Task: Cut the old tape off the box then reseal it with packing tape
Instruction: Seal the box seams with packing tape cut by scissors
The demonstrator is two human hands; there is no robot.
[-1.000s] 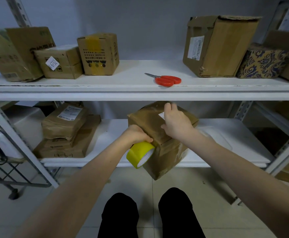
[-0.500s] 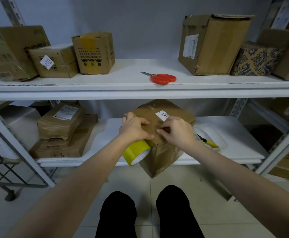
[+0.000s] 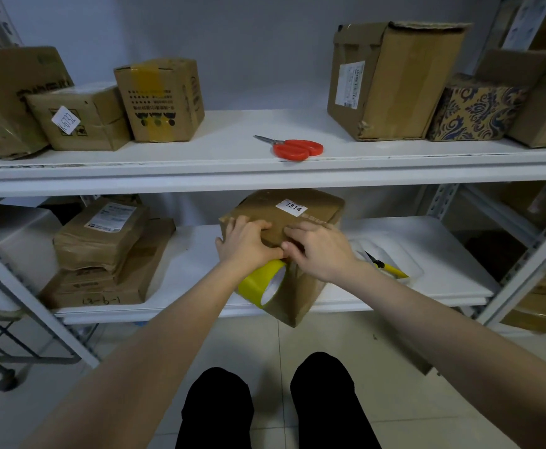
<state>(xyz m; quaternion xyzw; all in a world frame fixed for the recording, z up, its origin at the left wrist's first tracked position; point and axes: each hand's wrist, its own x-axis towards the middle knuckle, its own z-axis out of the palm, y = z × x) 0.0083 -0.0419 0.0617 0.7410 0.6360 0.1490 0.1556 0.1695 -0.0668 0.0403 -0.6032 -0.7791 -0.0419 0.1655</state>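
Observation:
A brown cardboard box (image 3: pixel 317 205) with a white "1314" label (image 3: pixel 292 207) sits askew on the lower shelf (image 3: pixel 193 270), its near corner hanging over the front edge. Both my hands lie on its top near the front edge, thumbs almost touching. My left hand (image 3: pixel 247 243) presses down with spread fingers. Just below its heel, a yellow packing tape roll (image 3: pixel 258 283) hangs against the box's front face. My right hand (image 3: pixel 320 247) presses flat beside it. Red-handled scissors (image 3: pixel 294 148) lie on the upper shelf (image 3: pixel 232 140).
A yellow utility knife (image 3: pixel 383 265) lies in a shallow white tray (image 3: pixel 407 254) right of the box. Stacked parcels (image 3: pixel 103 247) fill the lower shelf's left. Several cartons line the upper shelf at both ends. My knees (image 3: pixel 265 400) are below, over tiled floor.
My left hand moved from gripping the roll at the box's front up onto its top. My right hand slid back from the label toward the front edge, meeting the left.

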